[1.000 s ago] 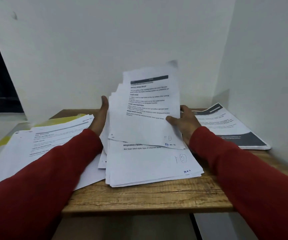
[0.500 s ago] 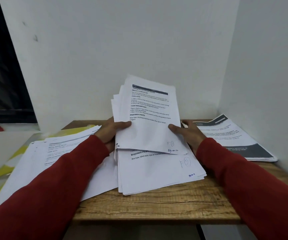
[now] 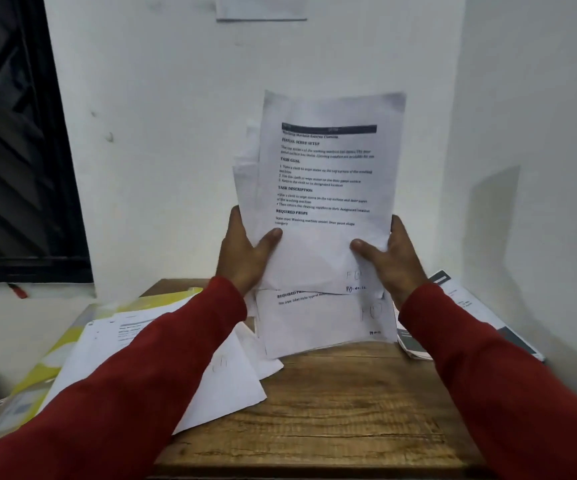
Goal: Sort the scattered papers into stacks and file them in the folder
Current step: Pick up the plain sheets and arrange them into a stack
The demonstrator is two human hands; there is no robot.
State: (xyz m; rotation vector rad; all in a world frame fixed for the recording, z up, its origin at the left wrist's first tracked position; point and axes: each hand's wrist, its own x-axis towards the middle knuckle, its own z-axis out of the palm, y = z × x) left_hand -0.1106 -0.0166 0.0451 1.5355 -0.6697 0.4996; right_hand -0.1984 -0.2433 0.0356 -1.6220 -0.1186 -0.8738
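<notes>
I hold a bundle of printed white papers [image 3: 325,188] upright above the wooden table [image 3: 342,424]. My left hand [image 3: 245,254] grips its left edge, thumb on the front sheet. My right hand [image 3: 391,258] grips the right edge the same way. The sheets are uneven; lower ones [image 3: 325,323] hang down to the table top. To the left, loose papers [image 3: 148,344] lie over a yellow folder [image 3: 51,362]. Another printed stack [image 3: 467,306] lies at the right by the wall, partly hidden by my right sleeve.
White walls close in behind and on the right. A dark window [image 3: 13,150] is at the left. A red-handled object [image 3: 17,291] lies on the sill. The near part of the table shows bare wood.
Both hands have lifted the paper bundle off the table and tipped it upright. The left hand went from behind the sheets to gripping their left edge.
</notes>
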